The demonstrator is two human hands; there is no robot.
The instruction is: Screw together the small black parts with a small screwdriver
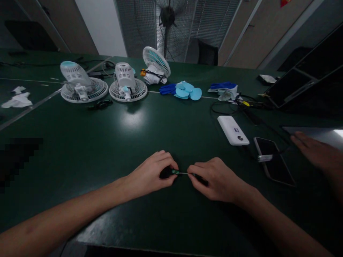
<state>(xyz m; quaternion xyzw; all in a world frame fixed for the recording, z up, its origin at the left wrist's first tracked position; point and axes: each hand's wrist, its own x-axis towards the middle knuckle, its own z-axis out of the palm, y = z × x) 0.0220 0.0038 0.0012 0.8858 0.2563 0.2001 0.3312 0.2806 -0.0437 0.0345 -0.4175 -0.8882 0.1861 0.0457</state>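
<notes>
Both my hands rest on the dark green table near its front edge. My left hand is closed in a pinch around a small dark part with a green tip. My right hand is closed on a thin screwdriver, whose metal shaft points left into that green tip. The two hands almost touch. What the dark part is I cannot make out.
Three small white desk fans lie partly taken apart at the back. Light blue fan blades and blue gloves lie beside them. A white power bank and a phone sit right. Another person's hand reaches in from the right.
</notes>
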